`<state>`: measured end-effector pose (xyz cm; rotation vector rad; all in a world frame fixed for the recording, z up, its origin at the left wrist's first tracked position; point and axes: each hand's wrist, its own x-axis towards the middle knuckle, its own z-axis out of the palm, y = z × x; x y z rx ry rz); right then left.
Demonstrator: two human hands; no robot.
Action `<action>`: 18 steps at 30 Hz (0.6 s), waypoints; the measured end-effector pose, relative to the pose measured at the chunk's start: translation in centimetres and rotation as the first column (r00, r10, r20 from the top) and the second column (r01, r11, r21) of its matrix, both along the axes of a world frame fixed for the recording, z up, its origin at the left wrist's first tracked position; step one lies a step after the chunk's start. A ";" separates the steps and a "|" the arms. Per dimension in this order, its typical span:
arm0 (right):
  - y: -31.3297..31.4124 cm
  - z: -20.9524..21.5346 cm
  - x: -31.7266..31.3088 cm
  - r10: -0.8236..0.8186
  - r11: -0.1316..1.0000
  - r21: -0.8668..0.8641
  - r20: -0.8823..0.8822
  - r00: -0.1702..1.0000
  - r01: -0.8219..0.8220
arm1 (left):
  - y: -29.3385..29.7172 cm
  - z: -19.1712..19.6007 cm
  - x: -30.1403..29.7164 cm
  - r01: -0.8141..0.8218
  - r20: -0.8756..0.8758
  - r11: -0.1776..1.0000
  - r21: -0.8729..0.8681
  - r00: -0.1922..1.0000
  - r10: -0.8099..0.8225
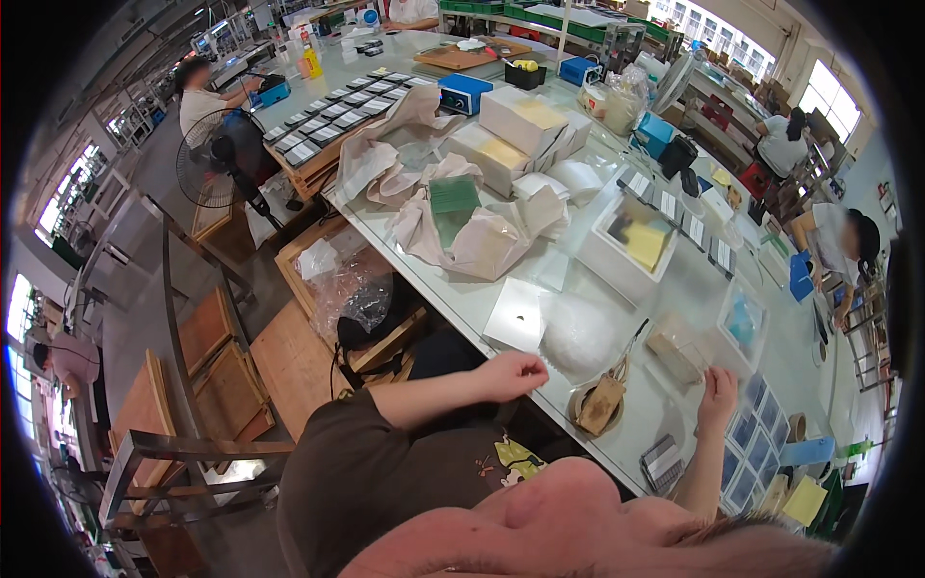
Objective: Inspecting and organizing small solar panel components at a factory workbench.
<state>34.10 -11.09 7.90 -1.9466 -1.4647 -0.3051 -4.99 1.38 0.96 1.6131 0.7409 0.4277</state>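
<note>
My left hand (516,377) is at the table's near edge, fingers curled together; anything inside them is hidden. Close by lie a white square sheet (515,314) and a rounded heap of clear and white film (580,337). My right hand (717,397) has its fingers bent and pressed together beside a clear, box-like piece (677,349). Whether they pinch its corner or something small cannot be made out. Between the hands, a brown wooden block (601,405) rests on a round holder. A grey ridged block (662,464) lies near the right forearm.
A white foam box (617,270) holds yellow pieces; another white box (730,352) holds blue ones. Crumpled wrapping paper (491,246) surrounds a green stack (453,197). Dark panels (756,433) lie at right. A fan (220,159) stands beyond the table's left edge. Other people sit farther off.
</note>
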 end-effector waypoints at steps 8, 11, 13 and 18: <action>1.4 0.5 2.2 0.043 0.999 -0.021 -0.035 0.998 -0.043 | 4.5 3.2 3.1 -0.039 -0.113 0.855 0.517 0.987 0.113; 2.5 0.9 3.1 0.075 0.997 -0.015 -0.104 0.992 -0.077 | 5.0 3.1 3.7 -0.048 -0.077 0.763 0.645 0.989 0.128; 2.7 0.9 3.2 0.069 0.997 -0.022 -0.202 0.977 -0.075 | 5.5 2.8 4.5 -0.060 -0.034 0.710 0.702 0.992 0.118; 0.9 1.5 1.4 0.105 0.994 0.028 -0.154 0.983 -0.101 | 5.9 2.3 6.8 -0.094 0.020 0.539 0.837 0.990 0.141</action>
